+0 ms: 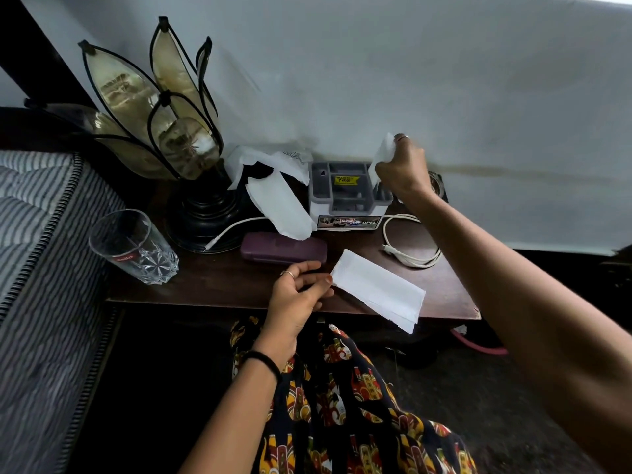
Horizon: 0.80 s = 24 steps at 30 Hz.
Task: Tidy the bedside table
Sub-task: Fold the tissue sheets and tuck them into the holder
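Note:
The dark wooden bedside table (219, 285) stands against a pale wall. My right hand (403, 169) grips a folded white tissue (383, 155) upright over the right end of a grey desk organiser (345, 193). My left hand (297, 292) pinches the near-left corner of a flat folded white paper (379, 289) lying at the table's front edge. Another folded tissue (280, 206) and a crumpled white paper (263, 160) lie left of the organiser. A purple case (284, 249) rests just beyond my left hand.
A petal-shaped lamp (160, 121) on a black base fills the back left. A clear drinking glass (133, 246) stands at the left front corner. A white charging cable (410, 241) coils at the right. A striped mattress (41, 268) borders the left side.

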Tool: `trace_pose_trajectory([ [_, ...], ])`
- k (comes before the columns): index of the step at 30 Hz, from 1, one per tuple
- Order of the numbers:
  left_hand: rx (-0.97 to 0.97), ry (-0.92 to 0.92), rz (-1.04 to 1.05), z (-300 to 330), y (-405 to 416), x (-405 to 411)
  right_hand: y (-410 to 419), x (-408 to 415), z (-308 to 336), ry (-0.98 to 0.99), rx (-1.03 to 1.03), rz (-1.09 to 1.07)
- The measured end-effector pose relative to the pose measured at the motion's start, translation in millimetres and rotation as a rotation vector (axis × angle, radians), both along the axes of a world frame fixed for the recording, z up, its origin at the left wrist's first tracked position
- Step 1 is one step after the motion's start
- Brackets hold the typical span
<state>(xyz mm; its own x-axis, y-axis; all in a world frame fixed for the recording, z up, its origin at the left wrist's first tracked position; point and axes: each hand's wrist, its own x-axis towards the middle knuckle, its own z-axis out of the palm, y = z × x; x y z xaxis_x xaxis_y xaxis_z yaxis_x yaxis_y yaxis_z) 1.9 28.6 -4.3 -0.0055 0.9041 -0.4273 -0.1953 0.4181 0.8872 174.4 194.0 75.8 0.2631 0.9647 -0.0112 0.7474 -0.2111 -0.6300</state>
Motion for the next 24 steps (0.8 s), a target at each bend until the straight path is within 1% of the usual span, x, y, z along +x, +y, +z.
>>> trace_pose_trajectory([
  [2, -0.006, 0.005, 0.000, 0, 0, 0, -2, 2, -5, -0.085, -0.066, 0.050],
  [3, -0.009, 0.007, 0.002, -1, 1, -1, -6, 5, -7, -0.136, -0.053, 0.076],
  [5, -0.017, 0.005, 0.014, -1, 1, -1, -23, 9, -10, -0.207, 0.087, 0.090],
  [7, -0.024, -0.006, 0.023, -2, 3, -2, -52, 12, -16, -0.177, 0.282, 0.054],
  [8, -0.028, -0.010, 0.026, -1, 3, -2, -69, 14, -23, -0.149, 0.346, 0.046],
  [9, -0.031, -0.011, 0.029, -1, 4, -1, -86, 16, -32, -0.140, 0.355, 0.064],
  [10, -0.033, -0.012, 0.033, 0, 4, -1, -102, 19, -43, -0.155, 0.303, 0.108],
  [13, -0.041, -0.019, 0.047, 1, 3, -1, -135, 32, -74, -0.295, -0.067, 0.282],
  [14, -0.044, -0.020, 0.048, 1, 3, 0, -142, 36, -81, -0.316, -0.158, 0.313],
  [15, -0.046, -0.020, 0.048, 1, 3, 0, -146, 39, -85, -0.317, -0.207, 0.326],
  [18, -0.052, -0.006, 0.048, 1, 2, 1, -147, 43, -90, -0.356, -0.225, 0.328],
  [21, -0.056, 0.006, 0.051, 1, 3, 2, -139, 44, -92, -0.431, -0.299, 0.344],
  [24, -0.059, 0.019, 0.054, 0, 3, 2, -133, 44, -87, -0.347, -0.319, 0.356],
])
